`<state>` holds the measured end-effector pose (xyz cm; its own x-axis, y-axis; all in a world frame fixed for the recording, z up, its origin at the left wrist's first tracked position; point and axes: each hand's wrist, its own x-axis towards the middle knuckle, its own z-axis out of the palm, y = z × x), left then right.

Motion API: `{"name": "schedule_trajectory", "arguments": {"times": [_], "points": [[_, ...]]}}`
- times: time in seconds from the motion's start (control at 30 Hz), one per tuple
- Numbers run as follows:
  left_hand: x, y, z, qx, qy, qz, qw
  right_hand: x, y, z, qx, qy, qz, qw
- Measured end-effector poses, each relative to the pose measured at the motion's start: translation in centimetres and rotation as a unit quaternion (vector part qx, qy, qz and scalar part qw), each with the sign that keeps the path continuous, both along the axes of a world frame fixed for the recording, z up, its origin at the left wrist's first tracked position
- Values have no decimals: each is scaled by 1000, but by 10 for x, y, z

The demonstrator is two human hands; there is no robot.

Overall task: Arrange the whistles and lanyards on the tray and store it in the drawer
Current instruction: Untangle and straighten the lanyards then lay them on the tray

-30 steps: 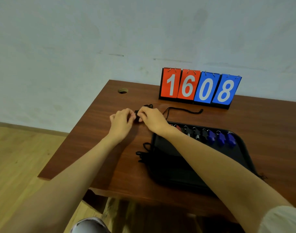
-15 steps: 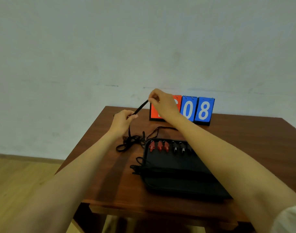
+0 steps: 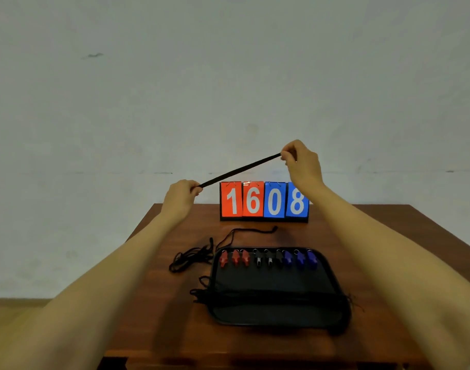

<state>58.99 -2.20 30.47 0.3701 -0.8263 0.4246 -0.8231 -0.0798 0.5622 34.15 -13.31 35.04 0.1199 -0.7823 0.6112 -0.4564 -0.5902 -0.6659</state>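
Note:
A black lanyard is stretched taut in the air between my hands, above the table's far side. My left hand pinches its lower end and my right hand pinches its upper end. Below, a black tray holds a row of whistles along its far edge: three red, three black, three blue. A bundle of black lanyards lies across the tray's middle. A loose tangle of black cords lies on the table left of the tray, and another cord runs behind it.
A flip scoreboard reading 1608 stands at the back of the brown wooden table, against a pale wall. Wooden floor shows at the lower left.
Both hands rose from the table and moved apart, pulling one lanyard out straight. The view tilted up, so the tray now sits lower in the frame.

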Motion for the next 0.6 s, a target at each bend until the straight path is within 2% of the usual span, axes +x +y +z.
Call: {"name": "schedule_trajectory", "arguments": {"times": [0.17, 0.33, 0.53, 0.6], "points": [[-18, -3, 5, -10, -45, 19, 999, -44, 0, -7, 20, -19, -33, 999], [-28, -3, -2, 0, -74, 18, 997, -86, 3, -29, 57, 12, -60, 997], [-45, -2, -26, 56, -111, 16, 992, -119, 10, -64, 102, 39, -67, 992], [-47, 0, -38, 68, -114, 14, 991, -128, 13, -76, 126, 82, -67, 986]]}}
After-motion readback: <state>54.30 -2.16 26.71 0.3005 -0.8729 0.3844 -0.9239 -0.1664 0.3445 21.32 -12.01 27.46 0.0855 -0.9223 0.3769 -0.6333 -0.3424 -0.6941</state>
